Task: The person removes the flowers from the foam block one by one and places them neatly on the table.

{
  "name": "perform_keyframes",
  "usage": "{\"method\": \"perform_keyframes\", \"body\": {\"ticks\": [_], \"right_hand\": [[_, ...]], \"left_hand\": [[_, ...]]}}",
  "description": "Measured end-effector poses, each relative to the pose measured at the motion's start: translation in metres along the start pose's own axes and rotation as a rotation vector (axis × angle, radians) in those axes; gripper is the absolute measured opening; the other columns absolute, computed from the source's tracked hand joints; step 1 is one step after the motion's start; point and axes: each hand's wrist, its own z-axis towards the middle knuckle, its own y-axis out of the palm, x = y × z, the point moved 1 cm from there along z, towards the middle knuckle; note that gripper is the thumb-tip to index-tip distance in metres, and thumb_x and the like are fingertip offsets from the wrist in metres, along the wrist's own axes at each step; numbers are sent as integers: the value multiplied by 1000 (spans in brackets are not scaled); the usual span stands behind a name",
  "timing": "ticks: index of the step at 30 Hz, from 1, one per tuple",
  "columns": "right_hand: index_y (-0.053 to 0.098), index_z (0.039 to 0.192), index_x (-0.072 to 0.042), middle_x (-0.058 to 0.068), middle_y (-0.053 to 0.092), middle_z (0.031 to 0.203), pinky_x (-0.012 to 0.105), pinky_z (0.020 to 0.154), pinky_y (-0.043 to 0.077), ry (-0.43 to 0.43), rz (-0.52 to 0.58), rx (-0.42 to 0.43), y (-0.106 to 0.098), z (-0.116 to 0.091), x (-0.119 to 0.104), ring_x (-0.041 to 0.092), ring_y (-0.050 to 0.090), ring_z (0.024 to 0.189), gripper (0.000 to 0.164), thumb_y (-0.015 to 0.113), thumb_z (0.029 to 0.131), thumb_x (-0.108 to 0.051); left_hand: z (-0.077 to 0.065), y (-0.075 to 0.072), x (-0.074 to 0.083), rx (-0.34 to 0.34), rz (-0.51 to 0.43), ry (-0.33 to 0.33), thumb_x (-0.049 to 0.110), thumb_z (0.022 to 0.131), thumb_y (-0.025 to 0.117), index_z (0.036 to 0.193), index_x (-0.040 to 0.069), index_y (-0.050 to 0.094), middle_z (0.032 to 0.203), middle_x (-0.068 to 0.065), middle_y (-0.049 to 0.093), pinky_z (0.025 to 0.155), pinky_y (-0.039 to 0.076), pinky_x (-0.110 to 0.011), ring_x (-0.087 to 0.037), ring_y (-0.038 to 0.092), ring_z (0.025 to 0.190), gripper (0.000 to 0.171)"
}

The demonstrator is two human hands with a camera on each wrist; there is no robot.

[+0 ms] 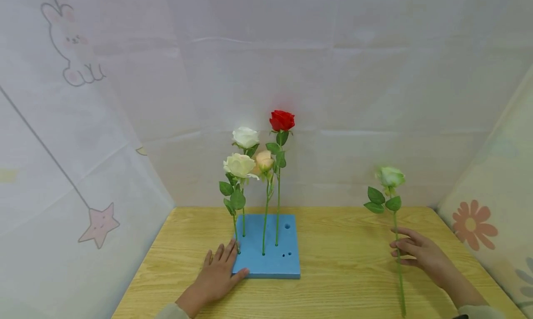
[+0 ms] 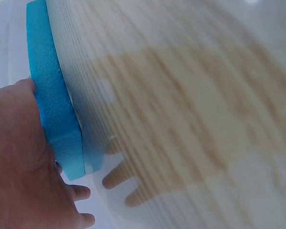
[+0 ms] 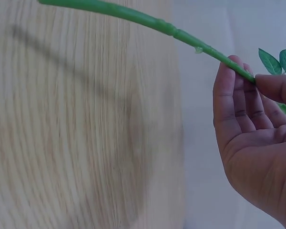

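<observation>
In the head view my left hand (image 1: 216, 273) lies with fingers spread along the left edge of a blue foam board (image 1: 270, 265), thumb on its front corner. The left wrist view shows that hand (image 2: 24, 157) against the board's side (image 2: 52, 90). Standing in the board's holes are a red rose (image 1: 282, 121), a white rose (image 1: 245, 137), a cream rose (image 1: 239, 165) and a peach rose (image 1: 264, 161). Off to the right, my right hand (image 1: 424, 254) pinches the stem of a pale green rose (image 1: 391, 177), bloom upward. Thumb and fingertips meet on the stem (image 3: 181, 36) in the right wrist view.
Bare holes (image 1: 287, 226) show on the board's right side. Under everything is a wood-grain table (image 1: 341, 263). A pale cloth (image 1: 354, 101) with printed figures hangs behind it and along both sides.
</observation>
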Motion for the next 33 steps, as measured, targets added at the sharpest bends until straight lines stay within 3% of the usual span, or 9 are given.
{"method": "perform_keyframes", "body": {"ticks": [4,10,22,33], "right_hand": [[31,158,-9,0,65,119,37,90,57,24,1,-18,-10,-2,6,25,67,110,57,50,109,-31],[33,158,-12,-1,66,120,37,91,57,57,7,-45,-23,-3,15,25,67,112,55,50,109,-31],[10,157,11,1,66,123,40,90,57,104,37,-148,-42,1,34,24,68,111,68,46,111,-24],[12,157,11,6,66,125,38,81,57,145,43,-184,-47,6,44,26,68,107,70,49,109,-26]], "left_hand": [[0,0,0,0,-1,-1,71,100,38,163,12,24,170,-8,14,115,12,-73,-44,19,152,87],[0,1,-1,-2,7,-1,72,99,36,163,12,24,170,-8,14,115,12,-73,-44,19,152,88],[0,2,-1,2,14,-4,74,99,34,163,13,25,170,-7,13,116,11,-72,-44,18,153,89],[2,5,-3,-3,12,-6,76,97,32,164,14,22,171,-5,10,116,11,-72,-43,17,153,91]]}}
